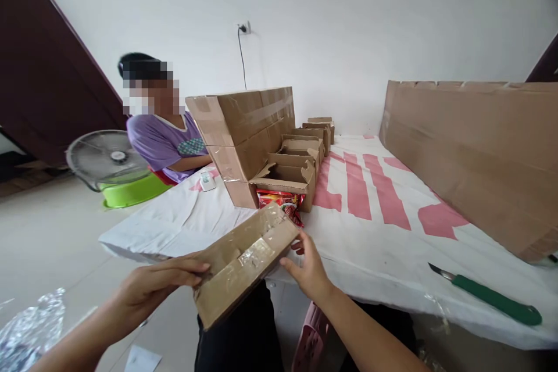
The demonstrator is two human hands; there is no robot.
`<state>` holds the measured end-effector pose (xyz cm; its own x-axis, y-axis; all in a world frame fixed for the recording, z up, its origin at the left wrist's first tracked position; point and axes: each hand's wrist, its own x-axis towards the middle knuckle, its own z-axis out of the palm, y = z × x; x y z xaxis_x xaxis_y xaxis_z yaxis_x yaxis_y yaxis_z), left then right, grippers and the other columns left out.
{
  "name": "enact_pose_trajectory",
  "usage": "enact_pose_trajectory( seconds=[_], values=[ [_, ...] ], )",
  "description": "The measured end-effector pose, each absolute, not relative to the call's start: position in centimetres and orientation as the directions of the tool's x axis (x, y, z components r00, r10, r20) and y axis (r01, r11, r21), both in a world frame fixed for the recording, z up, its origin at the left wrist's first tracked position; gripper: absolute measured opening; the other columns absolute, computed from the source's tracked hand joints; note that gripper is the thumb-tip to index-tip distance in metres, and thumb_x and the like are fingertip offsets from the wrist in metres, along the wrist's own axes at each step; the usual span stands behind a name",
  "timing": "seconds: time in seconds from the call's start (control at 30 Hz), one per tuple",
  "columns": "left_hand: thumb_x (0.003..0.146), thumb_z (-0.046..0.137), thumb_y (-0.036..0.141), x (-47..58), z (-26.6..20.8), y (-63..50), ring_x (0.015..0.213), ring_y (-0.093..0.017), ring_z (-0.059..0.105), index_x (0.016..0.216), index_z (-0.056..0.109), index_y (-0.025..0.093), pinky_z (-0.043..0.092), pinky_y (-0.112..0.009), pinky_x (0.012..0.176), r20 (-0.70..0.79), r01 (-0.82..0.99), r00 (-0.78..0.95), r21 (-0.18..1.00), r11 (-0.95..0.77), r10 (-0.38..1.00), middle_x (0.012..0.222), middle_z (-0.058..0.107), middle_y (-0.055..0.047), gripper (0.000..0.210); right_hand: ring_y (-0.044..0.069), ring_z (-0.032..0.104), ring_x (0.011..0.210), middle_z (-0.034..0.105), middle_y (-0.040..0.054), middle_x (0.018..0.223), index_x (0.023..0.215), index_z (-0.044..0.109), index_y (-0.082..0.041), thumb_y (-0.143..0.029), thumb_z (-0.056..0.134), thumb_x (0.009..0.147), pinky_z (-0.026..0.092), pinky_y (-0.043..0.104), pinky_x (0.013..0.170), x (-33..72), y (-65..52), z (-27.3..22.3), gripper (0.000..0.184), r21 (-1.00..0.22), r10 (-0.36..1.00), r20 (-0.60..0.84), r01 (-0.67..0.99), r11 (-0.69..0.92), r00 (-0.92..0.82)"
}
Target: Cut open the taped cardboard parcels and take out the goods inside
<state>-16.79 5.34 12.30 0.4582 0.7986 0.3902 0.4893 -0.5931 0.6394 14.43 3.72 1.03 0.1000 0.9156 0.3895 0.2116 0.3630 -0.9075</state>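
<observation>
Between my two hands a long, narrow cardboard box [244, 267] is held up over my lap, tilted, with clear tape along its side. My left hand [168, 279] grips its near left end, thumb and fingers pressed on the edge. At the far right end, my right hand [307, 264] has fingers curled round the corner. Just beyond the box lies a red food packet [283, 200], partly hidden by it. The packet leans against the first of several open cardboard boxes [283, 186] standing in a row.
Taped cardboard boxes [248, 139] are stacked beside the row. A green-handled knife [492, 299] lies blade out at the table's right edge. A large cardboard sheet [471, 157] stands at right. At left are a seated person [170, 139], a fan [111, 157] and a white device [207, 181].
</observation>
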Motion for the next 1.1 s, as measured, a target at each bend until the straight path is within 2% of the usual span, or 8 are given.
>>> enact_pose_trajectory(
  seconds=[0.1, 0.23, 0.37, 0.5, 0.7, 0.83, 0.97, 1.1],
  values=[
    [0.082, 0.060, 0.050, -14.7, 11.6, 7.4, 0.100, -0.030, 0.070, 0.075, 0.078, 0.031, 0.056, -0.043, 0.090, 0.299, 0.429, 0.522, 0.718, -0.549, 0.799, 0.093, 0.077, -0.008, 0.027, 0.020, 0.056, 0.081, 0.057, 0.0040, 0.094, 0.107, 0.049, -0.024, -0.046, 0.068, 0.076, 0.050, 0.035, 0.075, 16.1, 1.1, 2.1, 0.042, -0.886, 0.863, 0.415, 0.345, 0.310, 0.289],
    [0.083, 0.060, 0.052, -9.0, 9.6, 10.6, 0.112, -0.031, 0.065, 0.072, 0.075, 0.025, 0.049, -0.050, 0.100, 0.407, 0.177, 0.498, 0.817, -0.549, 0.766, 0.091, 0.076, -0.010, 0.034, 0.017, 0.051, 0.066, 0.049, -0.0025, 0.074, 0.098, 0.047, -0.025, -0.043, 0.068, 0.076, 0.047, 0.031, 0.064, 20.0, -2.2, 1.6, 0.035, -0.839, 0.801, 0.437, 0.506, 0.199, 0.409],
    [0.082, 0.063, 0.049, -2.0, 8.0, 13.6, 0.111, -0.030, 0.064, 0.067, 0.071, 0.021, 0.046, -0.050, 0.102, 0.481, 0.022, 0.424, 0.842, -0.540, 0.767, 0.102, 0.074, -0.011, 0.032, 0.018, 0.055, 0.063, 0.052, -0.0027, 0.071, 0.096, 0.046, -0.027, -0.041, 0.062, 0.081, 0.049, 0.030, 0.061, 23.5, -4.7, 0.5, 0.026, -0.789, 0.792, 0.467, 0.590, 0.172, 0.394],
    [0.075, 0.068, 0.047, 2.1, 6.3, 14.8, 0.112, -0.031, 0.063, 0.065, 0.066, 0.020, 0.045, -0.048, 0.102, 0.406, -0.127, 0.309, 0.914, -0.386, 0.860, 0.105, 0.073, -0.011, 0.029, 0.025, 0.063, 0.083, 0.063, 0.0017, 0.089, 0.096, 0.054, -0.033, -0.040, 0.056, 0.084, 0.053, 0.036, 0.073, 28.0, -6.9, 1.2, 0.014, -0.655, 0.800, 0.518, 0.742, 0.145, 0.302],
    [0.081, 0.056, 0.057, 1.7, 4.7, 13.4, 0.125, -0.034, 0.053, 0.092, 0.068, 0.020, 0.039, -0.048, 0.106, 0.353, -0.318, 0.255, 0.910, -0.267, 0.900, 0.128, 0.063, -0.012, 0.040, 0.034, 0.064, 0.096, 0.071, 0.0105, 0.100, 0.089, 0.067, -0.028, -0.054, 0.053, 0.075, 0.049, 0.050, 0.088, 42.0, -10.3, 0.8, 0.033, -0.379, 0.755, 0.505, 0.893, -0.241, 0.418],
    [0.075, 0.067, 0.053, 1.1, 5.1, 13.2, 0.129, -0.035, 0.046, 0.096, 0.067, 0.023, 0.036, -0.046, 0.108, 0.375, -0.334, 0.348, 0.906, -0.259, 0.860, 0.128, 0.061, -0.010, 0.037, 0.032, 0.069, 0.086, 0.074, 0.0086, 0.101, 0.089, 0.073, -0.032, -0.050, 0.052, 0.067, 0.053, 0.046, 0.074, 49.8, -12.1, -2.2, 0.035, -0.212, 0.805, 0.258, 0.844, -0.492, 0.535],
    [0.078, 0.070, 0.040, 1.1, 4.9, 13.6, 0.132, -0.034, 0.041, 0.100, 0.065, 0.022, 0.030, -0.046, 0.110, 0.411, -0.364, 0.426, 0.893, -0.263, 0.806, 0.131, 0.055, -0.010, 0.029, 0.031, 0.068, 0.090, 0.073, 0.0080, 0.104, 0.100, 0.072, -0.030, -0.044, 0.047, 0.069, 0.053, 0.044, 0.075, 51.8, -12.4, -3.7, 0.042, -0.119, 0.850, 0.188, 0.871, -0.477, 0.492],
    [0.080, 0.067, 0.039, 1.3, 4.6, 13.9, 0.131, -0.031, 0.039, 0.114, 0.058, 0.024, 0.029, -0.043, 0.110, 0.456, -0.443, 0.447, 0.860, -0.253, 0.769, 0.130, 0.052, -0.009, 0.038, 0.030, 0.068, 0.094, 0.070, 0.0112, 0.102, 0.102, 0.069, -0.023, -0.045, 0.042, 0.075, 0.053, 0.043, 0.081, 50.9, -10.5, -2.2, 0.044, -0.200, 0.871, 0.226, 0.896, -0.397, 0.437]
  ],
)
